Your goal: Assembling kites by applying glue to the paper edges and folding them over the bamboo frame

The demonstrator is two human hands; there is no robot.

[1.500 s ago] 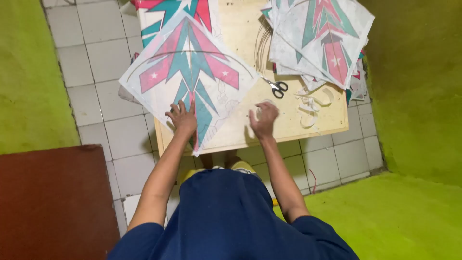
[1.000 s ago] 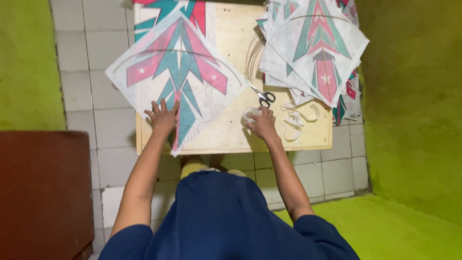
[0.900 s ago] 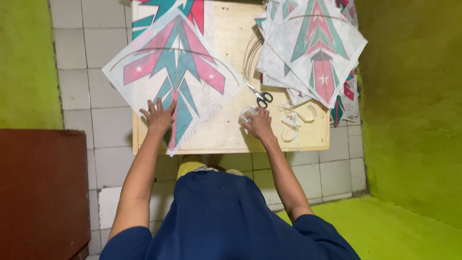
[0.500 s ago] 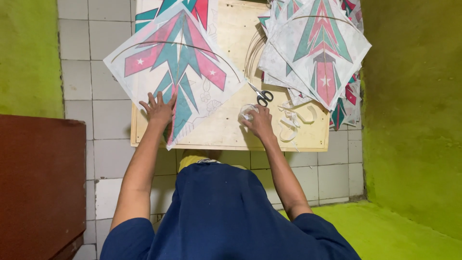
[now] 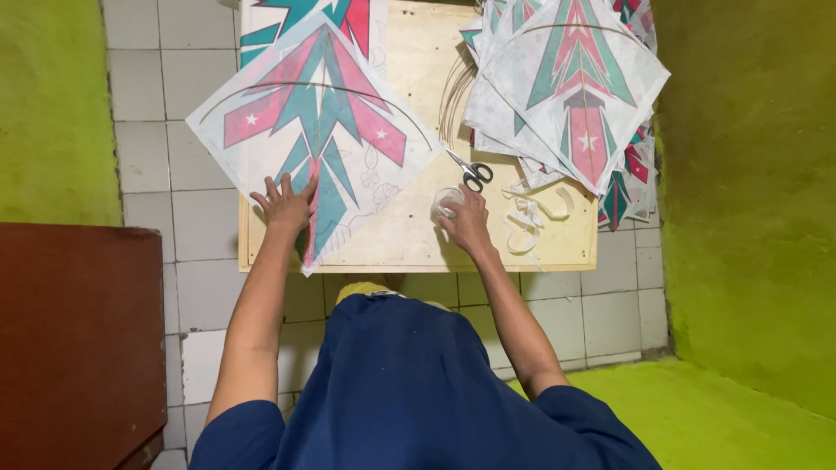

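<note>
Pressing flat with fingers spread, the left hand (image 5: 286,205) pins the white, teal-and-red kite (image 5: 318,130) overhanging the wooden board (image 5: 409,239); the right hand (image 5: 466,222) cups a clear tape roll (image 5: 446,202) near scissors (image 5: 470,170).

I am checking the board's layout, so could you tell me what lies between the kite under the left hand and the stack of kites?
In the head view, scissors and thin sticks lie between kite and stack.

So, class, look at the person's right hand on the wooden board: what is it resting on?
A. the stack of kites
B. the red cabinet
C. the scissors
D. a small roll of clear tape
D: the right hand covers a small roll of clear tape, while the scissors lie apart just above it.
</note>
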